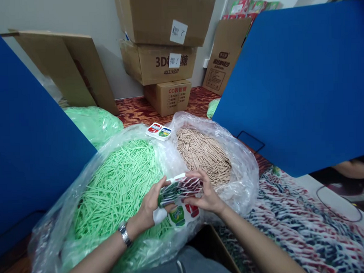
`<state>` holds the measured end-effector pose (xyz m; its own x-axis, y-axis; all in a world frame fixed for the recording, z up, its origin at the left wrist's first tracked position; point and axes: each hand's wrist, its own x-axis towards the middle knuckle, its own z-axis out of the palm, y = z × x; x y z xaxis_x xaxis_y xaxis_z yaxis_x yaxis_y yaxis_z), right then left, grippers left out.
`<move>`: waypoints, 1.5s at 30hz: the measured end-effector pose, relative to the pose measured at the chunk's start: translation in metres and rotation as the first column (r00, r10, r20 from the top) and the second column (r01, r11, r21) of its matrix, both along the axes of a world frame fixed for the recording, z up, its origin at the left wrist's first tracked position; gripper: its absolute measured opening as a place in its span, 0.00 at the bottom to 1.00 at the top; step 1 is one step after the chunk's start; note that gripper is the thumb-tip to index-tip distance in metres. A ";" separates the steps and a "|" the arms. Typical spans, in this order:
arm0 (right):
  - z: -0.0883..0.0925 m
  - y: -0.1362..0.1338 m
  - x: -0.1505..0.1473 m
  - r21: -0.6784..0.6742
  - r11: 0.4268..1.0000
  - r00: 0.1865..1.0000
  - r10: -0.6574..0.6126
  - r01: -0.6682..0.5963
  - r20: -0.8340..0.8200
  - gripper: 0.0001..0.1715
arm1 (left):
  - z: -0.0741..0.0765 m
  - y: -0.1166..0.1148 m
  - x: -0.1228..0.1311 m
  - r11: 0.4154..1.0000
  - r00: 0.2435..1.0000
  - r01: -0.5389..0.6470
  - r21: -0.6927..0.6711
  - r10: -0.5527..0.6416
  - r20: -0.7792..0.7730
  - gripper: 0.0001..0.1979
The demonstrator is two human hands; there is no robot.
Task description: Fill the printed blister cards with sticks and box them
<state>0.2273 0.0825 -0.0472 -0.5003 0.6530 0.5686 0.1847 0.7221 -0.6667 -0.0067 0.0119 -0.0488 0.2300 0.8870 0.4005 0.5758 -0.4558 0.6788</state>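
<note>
Both my hands grip a stack of two-part printed trays, seen nearly edge-on in front of me. My left hand, with a watch on the wrist, closes on its left end. On the right end are the fingers and thumb of my right hand. Just below the stack shows a white tray with green and red prints; whether it belongs to the stack I cannot tell. Under my hands lie green thin sticks and brown thin sticks in clear plastic bags. Another two-part tray rests between them, farther back.
Blue panels stand at left and right. Stacked cardboard boxes are behind. Rows of printed trays cover the right side. Beyond the right panel appears another person's arm. A bag of green sticks lies back left.
</note>
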 end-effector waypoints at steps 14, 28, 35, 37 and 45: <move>0.020 -0.009 0.005 0.245 0.968 0.997 0.040 -0.056 0.070 0.48 | 0.011 -0.001 0.001 0.981 1.000 0.005 0.196 -0.002 -0.013 0.38; -0.002 -0.004 -0.006 -0.030 0.999 1.000 0.010 -0.009 0.012 0.64 | -0.005 0.017 0.007 0.993 0.993 -0.034 -0.117 0.047 0.104 0.37; -0.001 -0.001 -0.007 -0.015 0.999 0.999 0.029 -0.029 0.040 0.65 | 0.004 0.021 0.007 0.997 0.993 0.029 -0.073 -0.021 0.118 0.30; -0.001 0.000 -0.006 -0.015 0.999 0.998 0.031 -0.030 0.051 0.65 | 0.005 0.022 0.008 0.996 0.993 0.034 -0.081 -0.025 0.117 0.29; -0.002 0.004 -0.004 -0.065 0.997 0.998 0.049 -0.047 0.040 0.69 | 0.004 0.024 0.007 0.994 0.990 0.033 -0.103 -0.018 0.141 0.26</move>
